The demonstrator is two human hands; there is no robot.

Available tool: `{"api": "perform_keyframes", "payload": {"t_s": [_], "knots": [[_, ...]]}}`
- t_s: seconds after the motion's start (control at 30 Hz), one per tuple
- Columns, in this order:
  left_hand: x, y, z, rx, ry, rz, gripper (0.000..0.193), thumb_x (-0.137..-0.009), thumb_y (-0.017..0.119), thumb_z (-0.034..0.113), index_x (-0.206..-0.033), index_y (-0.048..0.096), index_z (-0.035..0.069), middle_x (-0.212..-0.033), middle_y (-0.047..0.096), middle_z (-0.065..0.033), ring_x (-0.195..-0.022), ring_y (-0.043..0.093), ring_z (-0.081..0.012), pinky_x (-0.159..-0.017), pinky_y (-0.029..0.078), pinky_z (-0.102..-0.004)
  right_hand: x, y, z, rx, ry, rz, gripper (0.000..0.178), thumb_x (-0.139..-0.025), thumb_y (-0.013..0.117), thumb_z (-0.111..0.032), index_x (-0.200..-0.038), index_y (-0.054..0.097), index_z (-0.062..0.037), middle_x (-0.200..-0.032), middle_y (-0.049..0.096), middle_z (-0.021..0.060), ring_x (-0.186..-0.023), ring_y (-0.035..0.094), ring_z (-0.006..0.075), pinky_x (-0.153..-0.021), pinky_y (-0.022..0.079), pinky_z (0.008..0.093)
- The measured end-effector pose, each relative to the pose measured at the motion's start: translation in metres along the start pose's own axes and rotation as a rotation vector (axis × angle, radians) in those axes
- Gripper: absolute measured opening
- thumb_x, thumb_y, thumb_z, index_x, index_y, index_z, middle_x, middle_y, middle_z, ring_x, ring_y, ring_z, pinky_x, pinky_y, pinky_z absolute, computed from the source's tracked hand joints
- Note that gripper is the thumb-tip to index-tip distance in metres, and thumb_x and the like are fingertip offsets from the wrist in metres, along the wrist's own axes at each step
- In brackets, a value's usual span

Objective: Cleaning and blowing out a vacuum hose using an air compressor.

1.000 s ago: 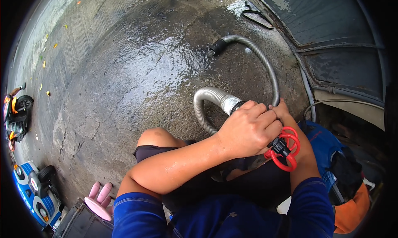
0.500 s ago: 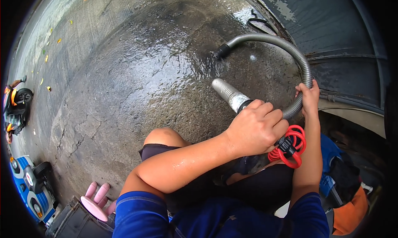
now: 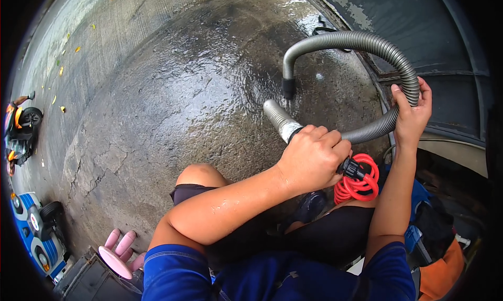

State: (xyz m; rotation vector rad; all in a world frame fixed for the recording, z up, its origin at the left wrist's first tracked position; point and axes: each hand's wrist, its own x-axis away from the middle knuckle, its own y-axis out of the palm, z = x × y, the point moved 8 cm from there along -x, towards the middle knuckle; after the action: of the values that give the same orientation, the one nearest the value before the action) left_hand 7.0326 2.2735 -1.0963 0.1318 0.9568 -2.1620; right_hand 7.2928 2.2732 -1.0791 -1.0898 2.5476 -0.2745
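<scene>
In my right hand [image 3: 413,115] is a grey ribbed vacuum-type hose [image 3: 367,39], gripped near its bend with the thumb on the near side. From there it arches over to a black end cuff [image 3: 288,88] hanging downward, with water falling beneath it. My left hand [image 3: 317,157] is closed in a fist around a black nozzle or fitting, mostly hidden by the fingers. A black connector [image 3: 354,169] with a coiled red hose [image 3: 361,187] trails from the fist. Out of its front points a ribbed grey length [image 3: 277,115] with a whitish section. How these parts join is hidden.
Wet, cracked concrete [image 3: 157,112] spreads ahead. A dark metal panel [image 3: 445,86] rises on the right. Toy vehicles, one black and orange [image 3: 23,128], one blue and white [image 3: 36,233], stand left. A pink stool [image 3: 118,259] is at lower left, an orange cloth [image 3: 444,269] at lower right.
My right hand has risen to the right, lifting the grey hose. Its black cuff now hangs downward instead of lying near the ground. My left hand has shifted slightly left.
</scene>
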Motion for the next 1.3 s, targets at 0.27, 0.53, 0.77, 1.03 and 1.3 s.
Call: {"api": "perform_keyframes", "payload": {"t_s": [0.27,0.53,0.77,1.03,1.3], "knots": [[0.010,0.032,-0.019,0.060,-0.204,-0.195,0.023,-0.078,0.077,0.023,-0.086,0.064,0.005,-0.078,0.065,-0.0124,-0.079,0.071,-0.0376,-0.072,0.057,-0.0511,0.001,-0.021,-0.021,-0.130,-0.101,0.098,0.048,-0.089,0.080,0.006,-0.128,0.053,-0.0005,-0.097,0.068,0.0065,-0.076,0.063,0.0093,-0.067,0.052,0.0242],[0.013,0.053,-0.023,0.084,-0.208,-0.272,0.024,-0.077,0.078,0.024,-0.086,0.066,0.005,-0.079,0.067,-0.0132,-0.081,0.071,-0.0386,-0.073,0.058,-0.0512,0.001,-0.038,-0.034,-0.183,-0.208,0.187,0.052,-0.091,0.079,0.006,-0.130,0.046,-0.0009,-0.098,0.066,0.0087,-0.077,0.064,0.0109,-0.068,0.054,0.0254],[0.007,0.052,-0.033,0.053,-0.269,-0.233,0.025,-0.078,0.080,0.024,-0.086,0.067,0.005,-0.080,0.067,-0.0136,-0.081,0.071,-0.0385,-0.072,0.057,-0.0509,0.000,-0.015,0.082,0.445,0.111,-0.306,0.061,-0.096,0.079,-0.017,-0.144,0.044,-0.0016,-0.128,0.061,0.0133,-0.110,0.060,0.0199,-0.094,0.052,0.0358],[-0.004,0.035,-0.049,0.021,-0.296,-0.112,0.027,-0.075,0.083,0.019,-0.088,0.065,0.004,-0.083,0.066,-0.0139,-0.083,0.070,-0.0387,-0.073,0.055,-0.0513,0.059,0.045,0.011,-0.026,0.392,-0.915,0.044,-0.106,0.067,-0.036,-0.132,0.065,0.0000,-0.118,0.072,0.0103,-0.113,0.066,0.0197,-0.097,0.053,0.0346],[-0.006,0.052,-0.075,0.134,-0.320,-0.215,0.041,-0.072,0.078,-0.001,-0.108,0.059,0.000,-0.103,0.064,-0.0219,-0.104,0.063,-0.0459,-0.090,0.052,-0.0543,0.083,0.076,-0.029,0.405,-0.020,-0.918,0.036,-0.084,0.083,-0.009,-0.118,0.077,0.0003,-0.090,0.074,0.0130,-0.073,0.068,0.0151,-0.067,0.054,0.0290]]}}
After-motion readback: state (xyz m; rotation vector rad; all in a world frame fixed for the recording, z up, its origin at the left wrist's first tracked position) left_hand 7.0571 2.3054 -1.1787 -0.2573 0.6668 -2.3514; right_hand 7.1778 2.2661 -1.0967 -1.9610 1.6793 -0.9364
